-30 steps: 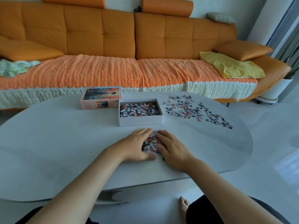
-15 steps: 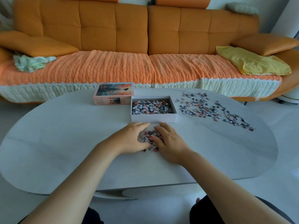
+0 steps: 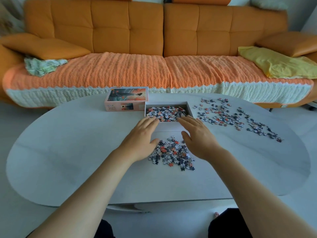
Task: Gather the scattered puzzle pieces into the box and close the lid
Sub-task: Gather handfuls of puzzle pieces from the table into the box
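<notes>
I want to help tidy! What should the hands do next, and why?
Probably cup both hands around the near pile and scoop it up: the left hand and right hand flank it, open and empty, and the box stands open just beyond.

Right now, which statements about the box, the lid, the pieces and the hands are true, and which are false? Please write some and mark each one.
1. The box holds puzzle pieces. True.
2. The lid sits on the box. False: it lies on the table, left of the box.
3. The left hand and the right hand are both open, holding nothing. True.
4. No pieces lie right of the box. False: many scattered pieces lie there.
</notes>
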Tool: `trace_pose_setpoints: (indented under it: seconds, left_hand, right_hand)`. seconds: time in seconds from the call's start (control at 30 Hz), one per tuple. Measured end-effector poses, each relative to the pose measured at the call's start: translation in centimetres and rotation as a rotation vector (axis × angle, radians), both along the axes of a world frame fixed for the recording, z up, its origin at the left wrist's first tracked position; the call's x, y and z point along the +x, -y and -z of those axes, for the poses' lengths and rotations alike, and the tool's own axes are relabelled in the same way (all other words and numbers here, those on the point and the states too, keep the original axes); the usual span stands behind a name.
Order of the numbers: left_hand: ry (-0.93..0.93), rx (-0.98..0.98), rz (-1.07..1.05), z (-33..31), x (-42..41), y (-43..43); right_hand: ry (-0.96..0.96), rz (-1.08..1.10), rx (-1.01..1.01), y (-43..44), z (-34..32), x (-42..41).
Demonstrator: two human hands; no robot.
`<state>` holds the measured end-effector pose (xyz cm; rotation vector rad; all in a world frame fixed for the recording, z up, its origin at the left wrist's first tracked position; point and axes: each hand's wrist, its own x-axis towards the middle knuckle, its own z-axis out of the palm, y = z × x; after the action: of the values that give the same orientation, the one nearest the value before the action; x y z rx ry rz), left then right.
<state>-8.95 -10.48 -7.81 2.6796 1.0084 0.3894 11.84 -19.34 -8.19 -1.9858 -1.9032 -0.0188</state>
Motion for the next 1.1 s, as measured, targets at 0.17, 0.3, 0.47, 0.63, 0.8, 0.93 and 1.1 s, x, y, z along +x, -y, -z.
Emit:
trace_pose_setpoints:
  seconds: [0.17, 0.3, 0.47, 0.63, 0.8, 0.93, 1.1]
  left_hand:
    - [0.057, 0.059, -0.012, -0.6, -0.3, 0.7]
    - [0.113, 0.226, 0.013, -0.5, -0.4, 1.3]
    - [0.141, 0.129, 0.139, -0.8, 0.0, 2.6]
    - [-0.176, 0.034, 0.158, 0.8, 0.5, 3.1]
    - [-0.005, -0.06, 0.142, 1.1, 0.9, 2.9]
    - [0.084, -0.138, 0.09, 0.7, 1.0, 2.5]
    - [0.121, -0.113, 0.075, -0.1, 1.2, 2.3]
  right_hand:
    - [0.002, 0.003, 0.042, 1.0, -0.7, 0.1]
    - [0.048, -0.019, 0.093, 2.2, -0.8, 0.0]
    - [0.059, -0.125, -0.006, 3.3, -3.0, -1.1]
    - [0.09, -0.105, -0.377, 3.4, -2.2, -1.9]
    - [-0.102, -0.066, -0.373, 2.3, -1.8, -2.6]
    - [-0.168, -0.018, -0.329, 1.6, -1.9, -2.6]
    - [-0.224, 0.015, -0.255, 0.8, -2.4, -2.9]
